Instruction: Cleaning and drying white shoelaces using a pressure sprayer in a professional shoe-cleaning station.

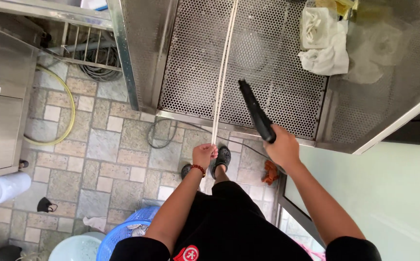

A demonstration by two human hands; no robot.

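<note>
Fingers of left hand (204,154) clamp pale strip (222,77) taut over perforated tray (190,63); right hand (282,147) fingers wrapped round black tool (256,112), aimed along it.

The perforated metal tray (268,63) lies ahead at twelve o'clock, with crumpled cloths (323,43) on its far right part at one o'clock. A long thin strip (222,77) runs across the tray back to the left hand (203,154). The right hand (282,147), to its right, holds a spray nozzle (256,111), or something like it, over the tray. A coiled hose (62,111) lies on the floor at ten o'clock beside a steel cabinet (2,96). A plastic basket (125,232) stands at seven o'clock, a face mask (47,205) left of it.
</note>
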